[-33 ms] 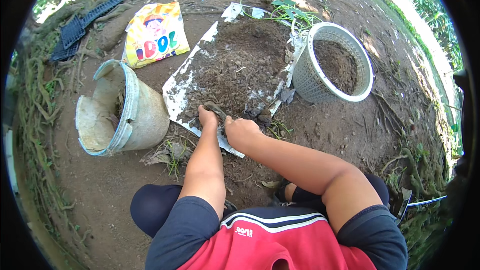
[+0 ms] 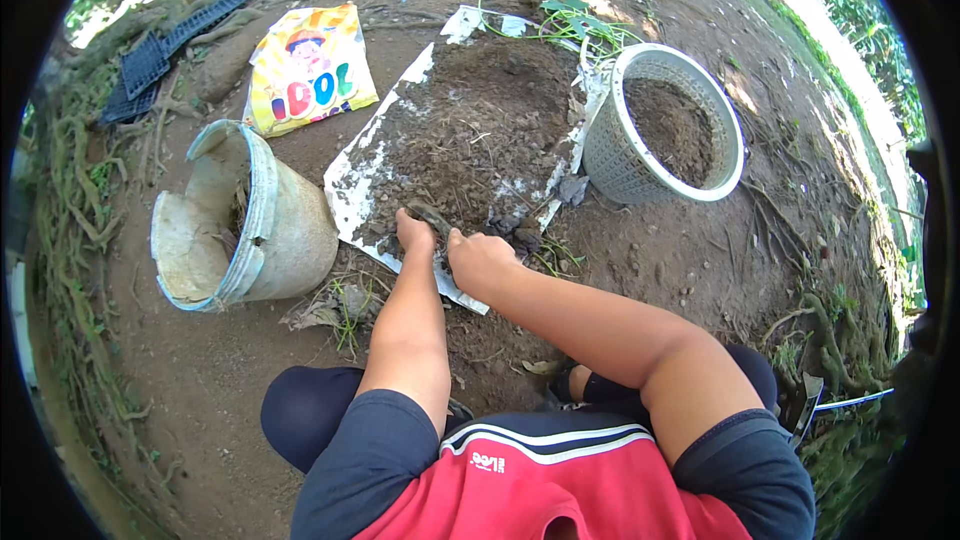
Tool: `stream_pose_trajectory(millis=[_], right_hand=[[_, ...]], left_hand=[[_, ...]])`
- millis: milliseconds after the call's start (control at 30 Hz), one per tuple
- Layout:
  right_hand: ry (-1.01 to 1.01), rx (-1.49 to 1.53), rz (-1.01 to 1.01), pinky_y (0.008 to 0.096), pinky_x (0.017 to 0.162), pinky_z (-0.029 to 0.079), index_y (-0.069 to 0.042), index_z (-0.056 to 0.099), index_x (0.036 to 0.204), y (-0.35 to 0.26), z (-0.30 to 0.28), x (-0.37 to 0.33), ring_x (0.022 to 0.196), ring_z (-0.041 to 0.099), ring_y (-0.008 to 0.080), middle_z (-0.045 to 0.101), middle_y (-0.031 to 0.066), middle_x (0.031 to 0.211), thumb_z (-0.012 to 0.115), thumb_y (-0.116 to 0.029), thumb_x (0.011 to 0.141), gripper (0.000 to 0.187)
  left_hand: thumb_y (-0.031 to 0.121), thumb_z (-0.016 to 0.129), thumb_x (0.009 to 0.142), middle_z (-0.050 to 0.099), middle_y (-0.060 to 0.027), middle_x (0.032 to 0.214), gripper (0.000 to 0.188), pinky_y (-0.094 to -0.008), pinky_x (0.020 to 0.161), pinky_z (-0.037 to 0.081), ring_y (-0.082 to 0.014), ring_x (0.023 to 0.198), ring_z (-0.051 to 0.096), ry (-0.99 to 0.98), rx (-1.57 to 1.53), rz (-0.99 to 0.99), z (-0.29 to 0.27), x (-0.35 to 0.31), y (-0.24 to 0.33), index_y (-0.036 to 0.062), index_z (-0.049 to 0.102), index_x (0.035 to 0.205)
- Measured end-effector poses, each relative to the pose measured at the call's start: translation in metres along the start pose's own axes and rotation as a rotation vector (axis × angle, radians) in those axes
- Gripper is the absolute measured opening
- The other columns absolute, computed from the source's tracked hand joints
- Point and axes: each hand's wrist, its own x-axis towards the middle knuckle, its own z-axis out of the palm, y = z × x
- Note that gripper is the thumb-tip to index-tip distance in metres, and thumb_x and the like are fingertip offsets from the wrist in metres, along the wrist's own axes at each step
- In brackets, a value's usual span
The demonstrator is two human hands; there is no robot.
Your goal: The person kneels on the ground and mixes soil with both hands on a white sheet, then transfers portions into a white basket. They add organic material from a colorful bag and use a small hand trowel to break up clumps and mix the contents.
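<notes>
A short, dark, soil-coated strip (image 2: 432, 217) slants between my two hands; its exact kind cannot be made out. My left hand (image 2: 414, 232) is closed at its left end. On its lower right end, my right hand (image 2: 482, 264) is closed with the thumb pressed against it. Both hands are over the near edge of a white sheet (image 2: 350, 186), which is smeared with dirt. A spread of loose brown soil (image 2: 490, 125) covers most of that sheet. Dark clumps (image 2: 520, 231) lie just beyond my right hand.
A broken, pale bucket (image 2: 290, 230) lies tilted at left. Behind it sits a yellow printed bag (image 2: 312, 70). At right stands a white lattice basket (image 2: 625, 145) holding soil. Black seedling trays (image 2: 147, 65) lie far left; a green vine (image 2: 580, 20) trails beyond the sheet.
</notes>
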Motion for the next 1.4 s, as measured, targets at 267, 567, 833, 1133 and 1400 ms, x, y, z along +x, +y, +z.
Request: stream_pose_trajectory(millis=[267,567,833,1133,1400], right_hand=[[0.010,0.166,0.036,0.0412,0.074,0.052,0.007,0.040,0.128,0.008,0.004,0.002,0.090,0.065,0.0324,0.065,0.0219,0.096,0.045,-0.009,0.085,0.046],[0.013,0.112,0.001,0.0420,0.072,0.052,0.006,0.035,0.133,0.011,-0.003,-0.007,0.088,0.065,0.0329,0.065,0.0221,0.093,0.044,-0.005,0.083,0.052],[0.015,0.184,0.049,0.0417,0.078,0.051,0.001,0.039,0.130,0.017,0.005,0.027,0.095,0.063,0.0328,0.064,0.0206,0.102,0.049,-0.005,0.081,0.050],[-0.059,0.194,0.031,0.0440,0.073,0.051,0.001,0.037,0.131,0.022,-0.007,-0.010,0.087,0.065,0.0344,0.065,0.0227,0.093,0.050,-0.008,0.082,0.052],[-0.069,0.094,0.015,0.0394,0.081,0.051,0.006,0.035,0.133,0.015,0.000,0.021,0.100,0.063,0.0300,0.062,0.0210,0.109,0.040,-0.010,0.087,0.049]], left_hand=[[0.009,0.048,0.084,0.061,-0.0200,0.105,0.042,-0.0400,0.064,0.051,-0.0324,0.084,0.064,-0.031,-0.160,-0.047,-0.003,0.003,0.007,0.0058,0.043,0.126],[0.013,0.034,0.090,0.060,-0.0112,0.085,0.024,-0.0308,0.042,0.046,-0.0199,0.049,0.057,-0.357,-0.358,-0.132,-0.017,0.007,0.018,0.0041,0.050,0.105],[0.013,0.036,0.089,0.059,-0.0156,0.094,0.029,-0.0347,0.046,0.050,-0.0230,0.053,0.059,-0.204,-0.304,-0.206,-0.017,-0.003,0.029,0.0004,0.046,0.114],[0.013,0.032,0.090,0.058,-0.0168,0.099,0.031,-0.0337,0.045,0.050,-0.0239,0.056,0.061,-0.217,-0.309,-0.202,-0.010,0.006,0.018,-0.0012,0.042,0.116],[0.005,0.038,0.087,0.054,-0.0224,0.107,0.034,-0.0346,0.046,0.050,-0.0263,0.056,0.062,-0.115,-0.250,-0.217,-0.009,-0.008,0.030,-0.0045,0.039,0.120]])
